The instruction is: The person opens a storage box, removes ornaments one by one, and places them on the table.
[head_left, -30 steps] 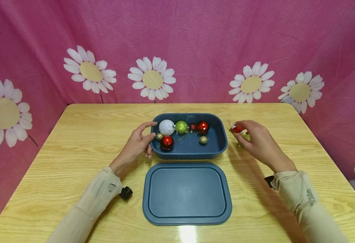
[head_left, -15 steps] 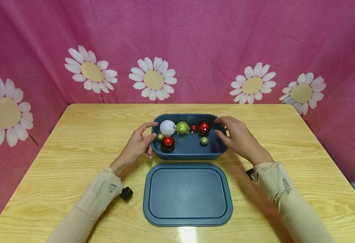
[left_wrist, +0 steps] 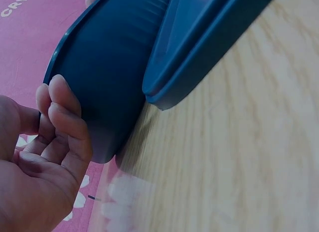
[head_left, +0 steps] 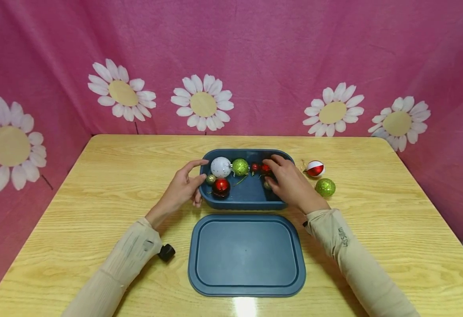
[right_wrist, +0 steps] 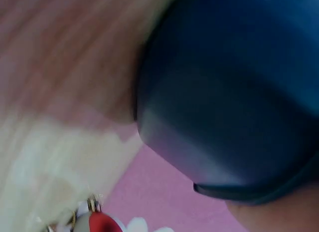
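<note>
A dark blue plastic box [head_left: 247, 205] holds several Christmas baubles. My left hand [head_left: 181, 187] grips the left end of the box; in the left wrist view its fingertips [left_wrist: 65, 95] lie against the outer wall. Over the right end of the box, my right hand [head_left: 292, 182] reaches in, thumb and fingers spread around a shiny red bauble [head_left: 265, 168], which they partly cover. A small gold bauble [head_left: 267, 184] shows by the thumb. To the left are a white bauble [head_left: 220, 167], a green glitter bauble [head_left: 240, 167], a small red one [head_left: 255, 167] and a larger red one [head_left: 221, 187].
Right of the box, a red and white bauble [head_left: 315, 169] and a green glitter bauble [head_left: 325, 187] lie on the wooden table [head_left: 382, 211]. The flat blue lid [head_left: 247, 255] lies in front of the box. A pink curtain [head_left: 255, 53] with daisies hangs behind.
My right hand has moved left from the red and white bauble, over the box's right rim, to the red bauble inside. The red and white bauble stays on the table. My left hand stays put.
</note>
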Demonstrator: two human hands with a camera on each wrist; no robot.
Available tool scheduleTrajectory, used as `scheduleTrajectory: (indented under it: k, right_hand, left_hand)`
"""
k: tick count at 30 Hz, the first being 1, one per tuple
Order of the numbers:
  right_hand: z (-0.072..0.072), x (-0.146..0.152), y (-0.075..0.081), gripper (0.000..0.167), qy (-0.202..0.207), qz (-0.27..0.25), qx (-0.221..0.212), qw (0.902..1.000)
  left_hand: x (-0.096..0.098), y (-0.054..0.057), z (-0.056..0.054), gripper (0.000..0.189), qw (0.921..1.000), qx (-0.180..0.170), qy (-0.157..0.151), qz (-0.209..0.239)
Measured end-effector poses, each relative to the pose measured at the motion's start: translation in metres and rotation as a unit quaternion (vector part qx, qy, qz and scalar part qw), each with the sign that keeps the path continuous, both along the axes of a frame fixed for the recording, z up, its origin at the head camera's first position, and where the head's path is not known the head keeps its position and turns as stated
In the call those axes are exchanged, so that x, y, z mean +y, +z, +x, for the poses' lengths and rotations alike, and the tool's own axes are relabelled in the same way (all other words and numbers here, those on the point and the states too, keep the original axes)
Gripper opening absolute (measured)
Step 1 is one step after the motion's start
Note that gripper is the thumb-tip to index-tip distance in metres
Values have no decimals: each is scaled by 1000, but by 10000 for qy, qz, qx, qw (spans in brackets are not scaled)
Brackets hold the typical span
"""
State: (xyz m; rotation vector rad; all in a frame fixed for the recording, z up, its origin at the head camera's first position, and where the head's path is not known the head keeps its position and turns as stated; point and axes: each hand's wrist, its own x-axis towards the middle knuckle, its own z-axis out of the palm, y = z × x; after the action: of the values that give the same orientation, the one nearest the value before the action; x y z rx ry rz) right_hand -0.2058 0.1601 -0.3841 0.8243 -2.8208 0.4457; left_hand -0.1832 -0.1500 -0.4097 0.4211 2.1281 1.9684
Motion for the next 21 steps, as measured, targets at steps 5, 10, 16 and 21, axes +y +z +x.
scheduleTrajectory:
  k: [5, 10, 16, 21]
  right_hand:
    - [1, 0, -3, 42, 9, 4, -15, 10000]
    - [2, 0, -5, 35, -47, -152, -14, 9999]
    - [3, 1, -5, 38, -61, -122, -19, 9999]
    - [2, 0, -5, 40, -20, -65, -69, 10000]
  left_hand:
    - [1, 0, -1, 44, 10000, -38, 3, -76]
    - [1, -1, -1, 45, 9997, 69, 29, -214]
    - [1, -1, -1, 45, 9995, 135, 51, -270]
    - [1, -1, -1, 45, 9999, 85, 9, -150]
